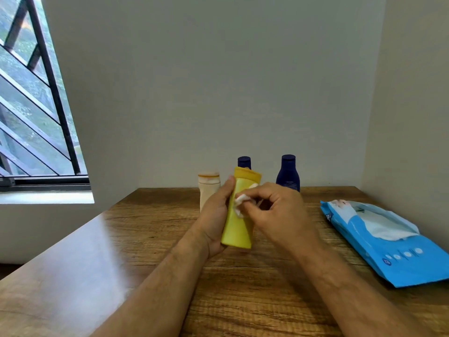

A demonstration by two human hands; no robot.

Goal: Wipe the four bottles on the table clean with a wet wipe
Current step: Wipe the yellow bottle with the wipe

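The left hand [215, 215] has the yellow bottle [239, 212] lifted clear of the table [243, 300], fingers wrapped round its back and thumb up the near edge, cap end tipped away; that looks like a hold chosen to leave the front face bare for rubbing. The right hand [274, 210] comes in from the other side, fingertips bunched and pinching a crumpled wet wipe [240, 203] flat against the upper half of that face; a bunched wipe probably gives firmer pressure than a spread one. Behind, the cream bottle [208, 190] stands upright just left of the hands; one dark blue bottle [244, 162] peeks over the yellow cap, the other dark blue bottle [288, 173] stands to the right; all three wait by the wall, out of the working space. The blue wipes pack [388, 246] lies flap open at the right, near the wiping hand, handy for a fresh sheet.
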